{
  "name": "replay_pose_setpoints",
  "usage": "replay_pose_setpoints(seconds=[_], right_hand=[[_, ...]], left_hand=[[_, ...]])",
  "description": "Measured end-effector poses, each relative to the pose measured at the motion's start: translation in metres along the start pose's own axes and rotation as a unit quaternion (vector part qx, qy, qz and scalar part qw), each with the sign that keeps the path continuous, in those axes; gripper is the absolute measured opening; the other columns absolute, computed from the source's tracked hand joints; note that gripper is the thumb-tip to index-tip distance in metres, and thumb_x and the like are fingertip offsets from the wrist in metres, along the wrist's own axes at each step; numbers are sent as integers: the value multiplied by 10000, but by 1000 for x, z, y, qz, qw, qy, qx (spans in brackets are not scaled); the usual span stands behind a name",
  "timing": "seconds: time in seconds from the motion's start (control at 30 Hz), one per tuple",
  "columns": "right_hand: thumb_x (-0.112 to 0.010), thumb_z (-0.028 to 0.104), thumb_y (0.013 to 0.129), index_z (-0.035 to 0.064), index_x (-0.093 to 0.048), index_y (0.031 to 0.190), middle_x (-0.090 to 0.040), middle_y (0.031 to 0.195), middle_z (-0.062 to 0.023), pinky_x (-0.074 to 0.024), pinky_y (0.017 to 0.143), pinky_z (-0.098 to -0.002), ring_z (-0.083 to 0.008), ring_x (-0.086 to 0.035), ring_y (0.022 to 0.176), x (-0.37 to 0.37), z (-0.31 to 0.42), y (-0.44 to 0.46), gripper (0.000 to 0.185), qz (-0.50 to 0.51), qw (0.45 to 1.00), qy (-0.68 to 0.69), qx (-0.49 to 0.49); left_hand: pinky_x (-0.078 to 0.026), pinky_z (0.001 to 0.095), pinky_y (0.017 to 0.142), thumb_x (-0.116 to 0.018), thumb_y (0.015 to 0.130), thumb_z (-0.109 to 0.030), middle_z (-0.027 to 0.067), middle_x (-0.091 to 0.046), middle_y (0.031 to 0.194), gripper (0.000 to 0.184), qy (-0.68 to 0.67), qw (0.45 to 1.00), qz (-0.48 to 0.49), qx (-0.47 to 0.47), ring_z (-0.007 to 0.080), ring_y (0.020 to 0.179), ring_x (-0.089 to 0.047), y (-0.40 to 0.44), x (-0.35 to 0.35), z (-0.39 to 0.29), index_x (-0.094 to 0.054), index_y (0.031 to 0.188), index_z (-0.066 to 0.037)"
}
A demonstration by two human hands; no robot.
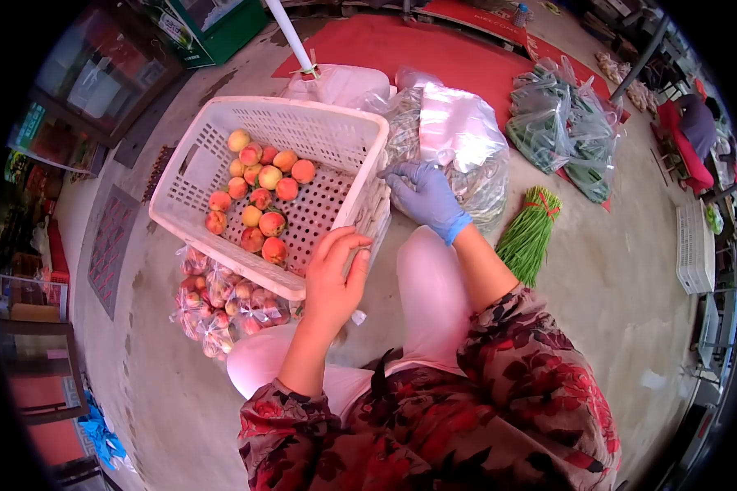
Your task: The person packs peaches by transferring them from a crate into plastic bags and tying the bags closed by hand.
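A white perforated plastic basket (254,282) holds several red-and-yellow peaches (272,222), mostly toward its left and middle. My bare left hand (333,274) is at the basket's near right corner, fingers slightly bent, thumb apart, nothing visible in it. In a blue glove, my right hand (424,196) is just beyond the basket's right side, fingers drawn together; whatever lies between the fingertips is too small to tell. Beside that hand, a stack of clear plastic bags (460,127) rests on a large transparent bag of packed goods (487,190).
Bagged peaches (213,307) lie on the floor below the basket. To the right are a tied bundle of green stalks (530,237) and bags of green vegetables (569,135). A white pole (291,34) stands behind. A person (696,123) is at the far right.
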State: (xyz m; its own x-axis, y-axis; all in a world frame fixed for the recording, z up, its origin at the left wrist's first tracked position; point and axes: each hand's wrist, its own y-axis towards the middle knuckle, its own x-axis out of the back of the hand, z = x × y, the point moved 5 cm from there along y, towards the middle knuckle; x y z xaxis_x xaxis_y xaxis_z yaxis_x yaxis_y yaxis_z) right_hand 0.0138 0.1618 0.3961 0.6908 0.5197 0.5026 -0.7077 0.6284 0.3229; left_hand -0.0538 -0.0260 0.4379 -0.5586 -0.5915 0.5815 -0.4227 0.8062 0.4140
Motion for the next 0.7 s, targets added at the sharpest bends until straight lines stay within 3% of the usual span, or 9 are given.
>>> replay_pose_setpoints(seconds=[0.03,0.2,0.3,0.4,0.5,0.53,0.63,0.67,0.7], right_hand=[[-548,220,807,44,-655,873,-622,830,-160,-442,758,-380,-301,-580,818,3,-38,6,216,-20,996,46,-76],[-517,374,815,12,-582,1060,-581,1037,-184,-436,809,-393,-328,-551,947,15,-231,33,442,-52,940,-296,-161],[-512,430,808,-4,-457,1208,-482,1214,-175,-395,885,-404,-332,-477,1073,30,-283,59,593,-35,889,-385,-247],[-537,438,789,15,-339,1302,-422,1274,-139,-314,956,-435,-304,-357,1198,37,-332,83,693,-96,822,-478,-295],[-570,392,774,30,-354,1287,-414,1288,-158,-342,947,-422,-334,-423,1146,42,-359,94,663,-42,825,-462,-322],[-587,308,765,67,-521,1135,-540,1148,-131,-413,863,-408,-310,-518,1025,39,-377,94,446,26,820,-468,-328],[-571,249,773,74,-629,894,-628,927,-122,-465,759,-384,-292,-582,876,39,-398,86,221,70,841,-452,-290],[-555,185,779,63,-651,765,-637,790,-132,-476,712,-375,-304,-596,802,42,-394,80,156,-2,876,-429,-219],[-546,169,779,62,-645,771,-636,797,-135,-473,711,-379,-307,-595,799,47,-390,75,146,-31,906,-366,-212]], left_hand=[[-433,331,806,-577,782,-60,129,-581,995,115,-57,998,18,1,257,900,-569,10,-13,-5,-597,888,-21],[-444,293,773,-573,794,-53,122,-588,964,101,-194,977,63,59,213,866,-583,28,-88,18,-606,883,-19],[-457,274,728,-575,798,-48,114,-595,921,99,-206,974,37,91,191,783,-589,24,-112,43,-608,887,-22],[-448,249,721,-569,814,-50,94,-595,910,93,-229,960,18,158,146,752,-566,26,-133,77,-605,891,-14],[-435,229,722,-550,837,-62,56,-592,904,110,-288,924,27,250,108,757,-539,23,-163,115,-599,918,-6],[-430,224,732,-537,848,-68,48,-589,904,122,-299,912,39,278,102,781,-537,22,-174,125,-589,942,-9],[-422,215,746,-509,874,-89,33,-582,896,151,-321,877,63,351,87,823,-533,26,-200,150,-569,991,-16],[-423,215,741,-506,877,-99,33,-582,889,155,-327,868,68,367,86,818,-531,28,-207,155,-570,992,-18],[-424,214,737,-503,881,-108,34,-582,882,159,-334,858,74,382,84,812,-529,30,-215,159,-570,993,-19]])
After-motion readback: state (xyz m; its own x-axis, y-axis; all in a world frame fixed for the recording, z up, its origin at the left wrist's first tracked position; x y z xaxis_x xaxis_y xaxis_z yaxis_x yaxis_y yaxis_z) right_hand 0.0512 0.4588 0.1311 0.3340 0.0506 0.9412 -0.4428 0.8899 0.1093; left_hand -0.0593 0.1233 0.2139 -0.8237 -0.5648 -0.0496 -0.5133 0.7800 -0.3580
